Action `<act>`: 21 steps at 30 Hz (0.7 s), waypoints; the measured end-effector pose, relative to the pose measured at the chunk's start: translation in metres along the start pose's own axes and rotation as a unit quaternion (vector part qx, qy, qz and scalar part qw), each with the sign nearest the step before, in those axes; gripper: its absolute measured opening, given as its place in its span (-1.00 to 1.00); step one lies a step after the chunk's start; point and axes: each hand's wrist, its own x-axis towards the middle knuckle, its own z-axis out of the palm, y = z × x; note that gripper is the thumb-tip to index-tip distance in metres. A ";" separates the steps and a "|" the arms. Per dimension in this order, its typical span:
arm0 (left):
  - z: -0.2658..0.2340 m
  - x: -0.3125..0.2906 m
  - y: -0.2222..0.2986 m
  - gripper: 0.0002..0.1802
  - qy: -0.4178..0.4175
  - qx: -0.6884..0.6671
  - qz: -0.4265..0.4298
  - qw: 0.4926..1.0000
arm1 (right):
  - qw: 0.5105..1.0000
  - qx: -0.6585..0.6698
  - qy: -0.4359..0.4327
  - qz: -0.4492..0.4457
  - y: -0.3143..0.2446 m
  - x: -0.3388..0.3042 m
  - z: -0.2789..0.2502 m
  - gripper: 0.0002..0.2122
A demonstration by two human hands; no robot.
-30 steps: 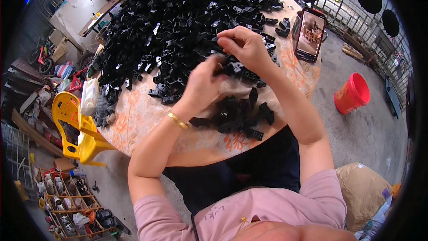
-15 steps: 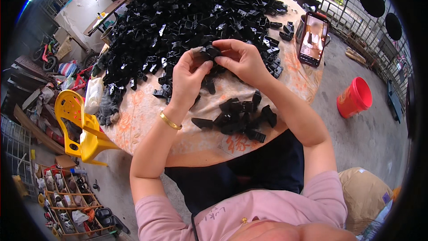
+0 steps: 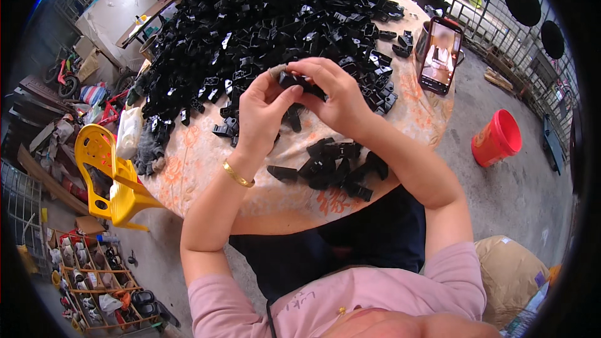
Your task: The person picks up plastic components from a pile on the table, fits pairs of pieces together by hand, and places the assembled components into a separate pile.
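Between both hands, above the table, is a small black plastic part [image 3: 295,81]. My left hand [image 3: 266,103] pinches its left end between thumb and fingers; a finger there has a greyish wrap, and a gold bangle circles the wrist. My right hand [image 3: 335,94] closes round its other end, fingers over the top. The fingers hide much of its shape. Beyond the hands a large heap of similar black plastic parts [image 3: 250,25] covers the far side of the table. A smaller pile of black parts [image 3: 332,166] lies on the patterned cloth nearer my lap.
The round table [image 3: 206,175] has a floral cloth. A phone [image 3: 441,56] showing a video stands at its right edge. A red bucket [image 3: 496,139] is on the floor at right, a yellow plastic chair [image 3: 116,181] at left. Grey gloves [image 3: 149,150] lie at the table's left edge.
The black part has turned between my fingers and now shows longer. My right hand has shifted slightly lower, its fingers curling further over the part.
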 end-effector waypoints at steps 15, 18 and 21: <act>-0.013 -0.009 0.024 -0.41 -0.190 0.257 0.012 0.947 | 0.976 -0.073 -0.092 0.183 0.052 0.015 -0.054 -0.78; 0.006 -0.016 0.030 -0.49 -0.316 0.329 -0.030 0.889 | 0.900 -0.293 -0.169 0.276 0.076 0.009 -0.088 -0.74; 0.005 -0.019 0.023 -0.65 -0.375 0.324 -0.061 0.866 | 0.857 -0.351 -0.240 0.290 0.081 0.008 -0.089 -0.73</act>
